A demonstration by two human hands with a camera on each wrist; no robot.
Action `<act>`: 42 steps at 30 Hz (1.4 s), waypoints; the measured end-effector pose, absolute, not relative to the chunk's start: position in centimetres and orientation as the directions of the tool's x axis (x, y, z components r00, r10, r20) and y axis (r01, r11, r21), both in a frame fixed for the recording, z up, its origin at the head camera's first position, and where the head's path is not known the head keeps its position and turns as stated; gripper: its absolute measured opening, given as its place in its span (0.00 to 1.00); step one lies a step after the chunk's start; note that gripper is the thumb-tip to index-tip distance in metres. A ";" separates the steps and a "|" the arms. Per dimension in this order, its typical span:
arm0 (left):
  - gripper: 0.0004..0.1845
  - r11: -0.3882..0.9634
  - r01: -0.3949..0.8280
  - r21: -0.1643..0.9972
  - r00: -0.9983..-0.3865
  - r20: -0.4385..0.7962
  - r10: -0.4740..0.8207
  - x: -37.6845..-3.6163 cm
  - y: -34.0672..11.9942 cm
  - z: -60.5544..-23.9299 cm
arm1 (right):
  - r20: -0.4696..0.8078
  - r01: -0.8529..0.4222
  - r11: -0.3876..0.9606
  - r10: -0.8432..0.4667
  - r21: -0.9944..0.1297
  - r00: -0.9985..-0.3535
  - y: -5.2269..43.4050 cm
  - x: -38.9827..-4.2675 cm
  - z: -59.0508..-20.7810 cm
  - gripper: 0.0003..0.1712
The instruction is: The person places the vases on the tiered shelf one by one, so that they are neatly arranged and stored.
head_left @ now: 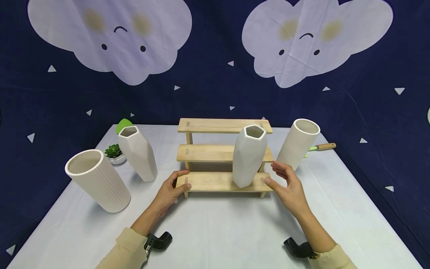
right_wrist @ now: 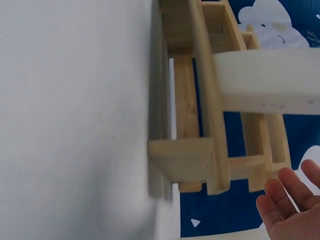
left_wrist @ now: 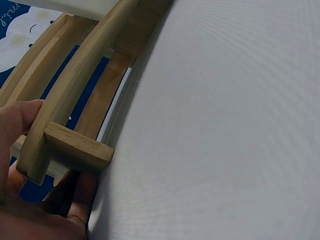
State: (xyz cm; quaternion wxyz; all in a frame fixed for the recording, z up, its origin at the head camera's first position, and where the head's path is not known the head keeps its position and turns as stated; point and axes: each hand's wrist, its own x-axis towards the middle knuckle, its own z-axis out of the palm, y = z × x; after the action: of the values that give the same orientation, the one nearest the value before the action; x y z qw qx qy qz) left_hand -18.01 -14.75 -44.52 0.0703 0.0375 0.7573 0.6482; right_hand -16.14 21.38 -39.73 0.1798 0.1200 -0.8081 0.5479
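Note:
A three-tier wooden display stand (head_left: 208,182) stands on the table. My left hand (head_left: 172,190) grips the left end of its lowest board; in the left wrist view the thumb (left_wrist: 22,117) is on the board and fingers reach down beside the leg. On the right part of that board a white faceted vase (head_left: 249,157) stands upright, its pentagonal mouth upward. My right hand (head_left: 288,186) is beside the board's right end with fingers spread, holding nothing. In the right wrist view, the right hand (right_wrist: 295,210) shows near the stand's end, fingers extended.
To the left stand a ribbed white vase (head_left: 100,183), another faceted vase (head_left: 139,155) and a small potted succulent (head_left: 115,152), with a green rounded thing (head_left: 123,125) behind. At right are a ribbed vase (head_left: 297,144) and a wooden-handled tool (head_left: 325,147). A dark cloud-print cloth (head_left: 215,74) hangs behind.

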 end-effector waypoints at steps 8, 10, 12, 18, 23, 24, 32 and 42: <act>0.28 0.156 -0.035 0.987 -0.987 -0.059 0.148 -18.0 -14.7 -44.5 | 0.374 -0.339 0.445 -0.012 -0.829 -0.928 22.4 -16.2 -40.5 0.25; 0.28 0.154 -0.036 0.987 -0.987 -0.059 0.149 -17.9 -14.7 -44.5 | 0.374 -0.343 0.455 -0.024 -0.822 -0.927 22.6 -16.3 -40.7 0.24; 0.28 0.151 -0.036 0.988 -0.987 -0.059 0.149 -17.9 -14.8 -44.5 | 0.382 -0.353 0.461 -0.034 -0.814 -0.924 22.8 -16.5 -41.0 0.23; 0.28 0.148 -0.033 0.988 -0.987 -0.056 0.153 -18.0 -14.8 -44.6 | 0.366 -0.348 0.483 -0.060 -0.804 -0.929 23.0 -16.6 -40.9 0.22; 0.28 0.146 -0.037 0.989 -0.987 -0.059 0.151 -18.0 -14.8 -44.6 | 0.307 -0.305 0.492 -0.080 -0.816 -0.948 23.8 -17.4 -41.7 0.21; 0.28 0.147 -0.038 0.988 -0.987 -0.060 0.151 -18.0 -14.8 -44.6 | 0.297 -0.298 0.490 -0.083 -0.819 -0.951 23.9 -17.5 -41.8 0.21; 0.28 0.143 -0.037 0.989 -0.986 -0.059 0.154 -18.0 -14.8 -44.6 | 0.228 -0.250 0.501 -0.105 -0.828 -0.968 24.3 -18.0 -42.2 0.21; 0.28 0.152 -0.038 0.988 -0.987 -0.062 0.151 -18.1 -14.8 -44.6 | 0.187 -0.244 0.462 -0.166 -0.853 -0.968 24.4 -18.2 -42.5 0.24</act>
State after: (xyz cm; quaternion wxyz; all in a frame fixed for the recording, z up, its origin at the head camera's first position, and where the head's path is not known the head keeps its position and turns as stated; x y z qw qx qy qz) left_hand -18.05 -14.75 -44.60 0.0729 0.0374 0.7554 0.6501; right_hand -18.17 24.40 -42.47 0.0386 0.1197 -0.8541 0.5046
